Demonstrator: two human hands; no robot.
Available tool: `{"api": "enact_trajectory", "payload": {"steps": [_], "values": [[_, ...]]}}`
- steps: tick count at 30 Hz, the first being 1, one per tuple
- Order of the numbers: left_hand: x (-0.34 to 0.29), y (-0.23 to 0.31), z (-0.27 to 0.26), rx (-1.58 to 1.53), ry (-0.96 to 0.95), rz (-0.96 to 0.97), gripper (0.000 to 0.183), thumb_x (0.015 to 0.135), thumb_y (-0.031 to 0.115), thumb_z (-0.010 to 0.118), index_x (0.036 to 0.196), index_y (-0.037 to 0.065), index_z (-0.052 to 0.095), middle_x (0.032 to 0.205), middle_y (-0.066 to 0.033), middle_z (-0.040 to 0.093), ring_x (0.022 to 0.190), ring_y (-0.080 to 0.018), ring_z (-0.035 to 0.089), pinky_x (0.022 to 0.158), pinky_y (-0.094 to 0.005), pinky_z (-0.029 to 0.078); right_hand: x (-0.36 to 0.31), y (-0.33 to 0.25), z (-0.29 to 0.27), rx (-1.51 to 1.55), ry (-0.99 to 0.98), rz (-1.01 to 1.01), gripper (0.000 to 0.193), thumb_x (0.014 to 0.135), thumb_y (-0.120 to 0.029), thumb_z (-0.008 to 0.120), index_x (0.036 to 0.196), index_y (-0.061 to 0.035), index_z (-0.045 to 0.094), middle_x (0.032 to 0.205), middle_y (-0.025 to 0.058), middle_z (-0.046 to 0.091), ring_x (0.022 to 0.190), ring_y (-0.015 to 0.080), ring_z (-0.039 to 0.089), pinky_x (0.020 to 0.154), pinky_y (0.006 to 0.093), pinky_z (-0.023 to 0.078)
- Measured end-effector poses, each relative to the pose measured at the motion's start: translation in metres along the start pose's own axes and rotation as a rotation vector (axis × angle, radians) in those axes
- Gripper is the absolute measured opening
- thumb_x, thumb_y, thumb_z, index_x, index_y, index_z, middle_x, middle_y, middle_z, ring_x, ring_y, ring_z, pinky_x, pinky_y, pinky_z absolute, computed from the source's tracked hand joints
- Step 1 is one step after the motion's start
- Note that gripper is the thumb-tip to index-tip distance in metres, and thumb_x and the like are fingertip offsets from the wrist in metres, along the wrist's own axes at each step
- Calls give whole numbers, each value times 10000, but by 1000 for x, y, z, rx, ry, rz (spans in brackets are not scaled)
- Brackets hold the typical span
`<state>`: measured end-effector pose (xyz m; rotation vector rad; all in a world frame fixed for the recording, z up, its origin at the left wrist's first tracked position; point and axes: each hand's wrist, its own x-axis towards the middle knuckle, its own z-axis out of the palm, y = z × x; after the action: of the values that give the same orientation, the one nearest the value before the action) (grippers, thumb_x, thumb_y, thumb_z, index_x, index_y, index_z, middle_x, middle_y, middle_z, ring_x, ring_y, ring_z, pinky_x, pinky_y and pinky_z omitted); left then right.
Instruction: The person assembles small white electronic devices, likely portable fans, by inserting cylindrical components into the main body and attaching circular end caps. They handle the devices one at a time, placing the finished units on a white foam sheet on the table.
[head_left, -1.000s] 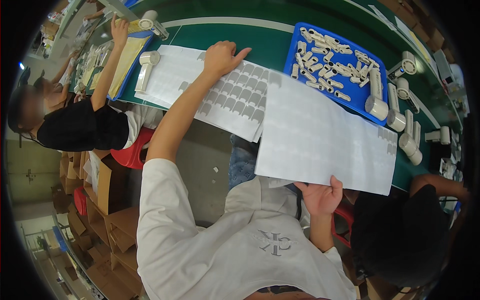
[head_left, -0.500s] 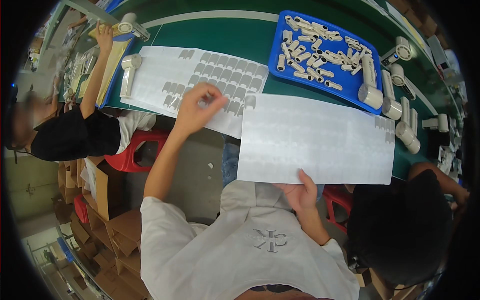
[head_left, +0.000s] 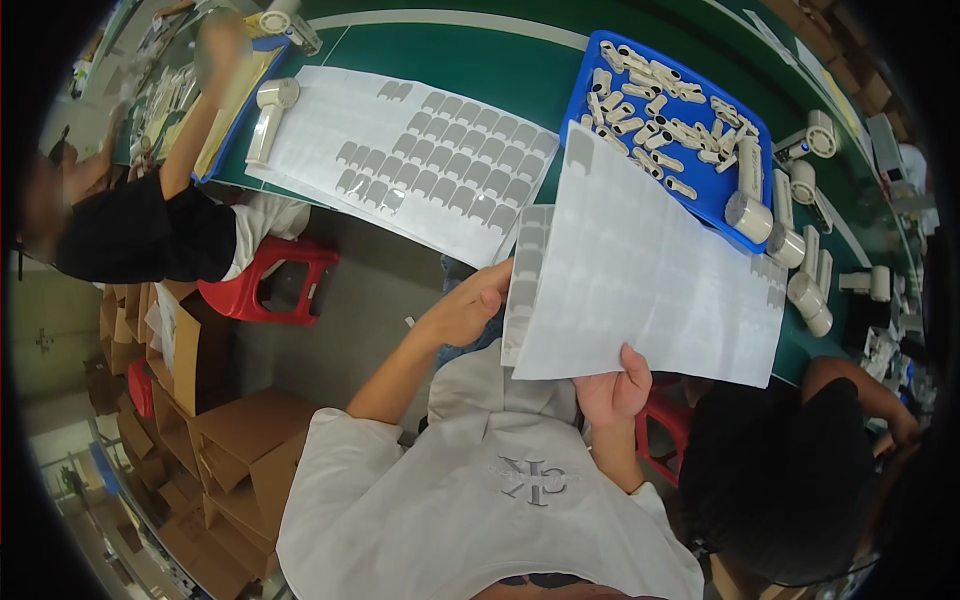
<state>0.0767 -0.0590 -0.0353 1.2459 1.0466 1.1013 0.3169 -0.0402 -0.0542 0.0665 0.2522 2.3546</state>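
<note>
Between my hands are white sticker sheets, overlapping and tilted over the table's front edge. The upper sheet (head_left: 640,270) is mostly bare, with a few grey stickers near its left and right ends. Under it, a lower sheet (head_left: 518,310) shows a column of grey stickers along its left side. My right hand (head_left: 612,395) holds the near edge, thumb on top and fingers underneath. At the left edge my left hand (head_left: 470,308) grips the sheets, its fingertips partly hidden behind them. Another sticker sheet (head_left: 310,120), with rows of grey stickers, lies flat on the table.
A blue tray (head_left: 578,100) of small cream parts stands at the far right. Several cream handheld devices (head_left: 808,290) lie beside it. Another cream device (head_left: 265,130) rests on the flat sheet's left end. Co-workers sit at left (head_left: 140,235) and right (head_left: 790,470).
My left hand has come down and right to the sheets' left edge. The upper sheet's left end has risen and turned, exposing the lower sheet. The left co-worker's hand has moved.
</note>
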Motion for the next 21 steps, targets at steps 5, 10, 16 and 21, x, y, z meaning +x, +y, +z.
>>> {"api": "enact_trajectory", "payload": {"steps": [5, 10, 16, 21], "values": [[10, 17, 11, -94, 188, 182, 1017, 855, 710, 415, 1469, -76, 216, 1427, -184, 402, 1318, -224, 393, 1091, -371, 311, 1, -1, -7, -290, 225, 12, 494, 982, -188, 400, 1449, -54, 310, 1438, 175, 439, 1273, 364, 490, 907, 566, 521], [23, 33, -12, -60, 314, -93, 721, 843, 152, 721, 1433, -15, 342, 1246, -144, 557, 1065, -168, 589, 874, -289, 484, 17, 4, -8, -646, 433, 52, 442, 996, -282, 468, 1326, 8, 419, 1199, 194, 599, 1030, 323, 643, 737, 460, 594], [31, 32, -43, 376, 358, -295, 637, 783, 184, 795, 1327, 19, 509, 948, -43, 533, 632, -70, 552, 488, -232, 459, 28, -6, -13, -884, 559, 192, 432, 995, -373, 503, 1184, 14, 530, 978, 173, 650, 810, 272, 676, 624, 391, 565], [36, 43, -53, 438, 376, -289, 530, 766, 131, 774, 1258, 82, 584, 986, -22, 532, 698, -54, 513, 480, -209, 450, 10, -25, -21, -887, 552, 167, 414, 1008, -368, 467, 1081, 26, 573, 940, 167, 649, 800, 285, 676, 614, 417, 569]]}}
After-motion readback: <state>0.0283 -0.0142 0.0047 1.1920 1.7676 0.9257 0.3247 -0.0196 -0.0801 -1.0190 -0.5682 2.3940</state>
